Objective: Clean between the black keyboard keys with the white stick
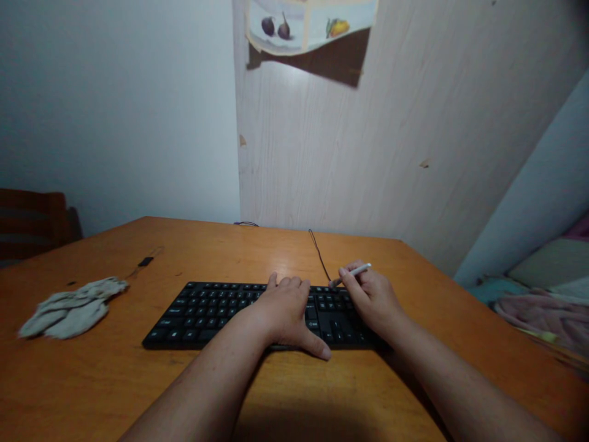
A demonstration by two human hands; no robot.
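A black keyboard [202, 313] lies flat on the wooden table in front of me. My left hand [286, 312] rests palm down across its middle, fingers stretched toward the far edge and thumb spread past the near edge. Between the thumb and fingers of my right hand [375, 299] is a slim white brush [361, 269], tilted, with its tip down at the keyboard's far edge, above the keys right of centre. The right hand covers part of the number pad.
A crumpled grey-white cloth [76, 310] lies on the table [294, 393] at left, near a small black object [146, 261]. The thin cable [319, 250] runs from the keyboard toward the wall. A wooden chair [34, 218] stands far left; folded fabric [547, 313] is at right.
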